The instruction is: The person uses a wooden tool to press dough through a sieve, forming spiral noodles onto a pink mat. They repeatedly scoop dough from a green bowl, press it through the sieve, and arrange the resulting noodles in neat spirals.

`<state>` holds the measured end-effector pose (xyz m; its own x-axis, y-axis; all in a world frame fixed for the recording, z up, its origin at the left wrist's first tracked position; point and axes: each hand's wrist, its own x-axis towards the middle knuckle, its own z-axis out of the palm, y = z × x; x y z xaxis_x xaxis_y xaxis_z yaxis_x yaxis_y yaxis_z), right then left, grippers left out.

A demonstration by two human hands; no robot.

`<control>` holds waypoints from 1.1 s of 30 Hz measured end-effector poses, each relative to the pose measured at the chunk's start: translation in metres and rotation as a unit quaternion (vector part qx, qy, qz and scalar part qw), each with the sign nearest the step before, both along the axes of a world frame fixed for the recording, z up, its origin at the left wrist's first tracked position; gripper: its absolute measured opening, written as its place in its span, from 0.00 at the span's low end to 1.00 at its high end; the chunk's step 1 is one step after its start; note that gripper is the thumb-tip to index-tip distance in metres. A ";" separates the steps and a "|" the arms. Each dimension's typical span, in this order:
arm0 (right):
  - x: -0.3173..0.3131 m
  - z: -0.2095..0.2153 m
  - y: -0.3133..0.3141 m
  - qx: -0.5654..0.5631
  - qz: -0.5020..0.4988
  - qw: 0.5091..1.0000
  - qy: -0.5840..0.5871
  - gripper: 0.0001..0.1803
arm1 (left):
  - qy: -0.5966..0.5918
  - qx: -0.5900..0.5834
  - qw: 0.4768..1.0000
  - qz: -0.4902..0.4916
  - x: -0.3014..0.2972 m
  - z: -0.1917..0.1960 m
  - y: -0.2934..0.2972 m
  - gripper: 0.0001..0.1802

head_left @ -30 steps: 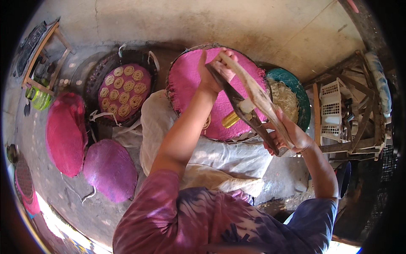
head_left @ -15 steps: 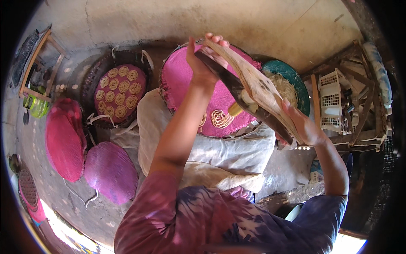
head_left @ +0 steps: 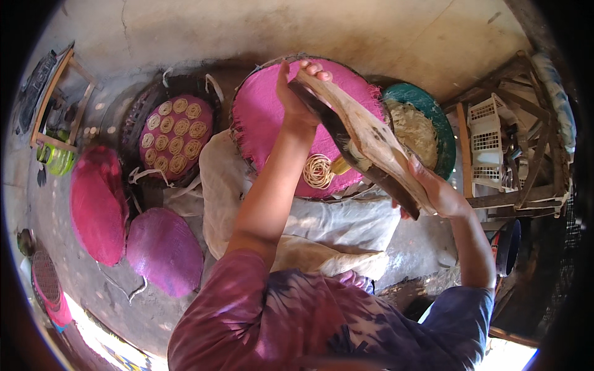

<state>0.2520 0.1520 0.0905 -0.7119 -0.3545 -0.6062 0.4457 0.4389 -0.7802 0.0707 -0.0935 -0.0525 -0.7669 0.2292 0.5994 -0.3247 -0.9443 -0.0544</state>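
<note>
My left hand (head_left: 302, 93) is wrapped round the upper end of a wooden hand press (head_left: 365, 136), made of a pale weathered board and a darker one lying close together. At its lower right end my right hand (head_left: 436, 188) squeezes both boards. A short yellowish cylinder (head_left: 340, 165) sticks out from under the press, its upper part hidden by the boards. Just left of it, a coil of thin dough strands (head_left: 318, 171) lies on the pink cloth (head_left: 266, 105) covering a large round tray. My left forearm hides part of that cloth.
Behind the press stands a green basin (head_left: 444, 123) with pale dough-like stuff. At left, a dark basket (head_left: 133, 127) holds a pink round with several coils. Two cloth-covered rounds, red (head_left: 98, 204) and purple (head_left: 164, 250), lie nearer. A wooden rack (head_left: 523, 198) with white baskets is at right.
The press and both hands have shifted slightly down and left in view, still gripping. More of the green basin's contents shows. A second coil near my left forearm is now hidden.
</note>
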 end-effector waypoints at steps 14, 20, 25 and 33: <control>-0.035 -0.148 -0.027 -0.402 -0.053 0.903 -0.144 0.37 | -0.062 0.105 0.987 0.106 -0.008 -0.022 -0.028 0.14; -0.054 -0.132 -0.059 -0.023 0.127 0.963 0.236 0.31 | -0.011 0.145 0.989 0.027 -0.012 0.017 -0.048 0.17; -0.053 -0.049 -0.005 -0.303 0.001 0.944 -0.127 0.42 | 0.028 0.072 0.997 0.015 -0.005 0.062 -0.040 0.21; -0.034 -0.008 0.019 0.025 -0.034 0.998 -0.049 0.41 | -0.209 -0.075 0.975 0.000 -0.003 0.020 0.038 0.24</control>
<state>0.2181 0.1714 0.0822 -0.6702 -0.2741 -0.6897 0.5490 0.4421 -0.7093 0.0678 -0.0554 -0.0324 -0.9367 0.2911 0.1947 -0.3045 -0.9516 -0.0423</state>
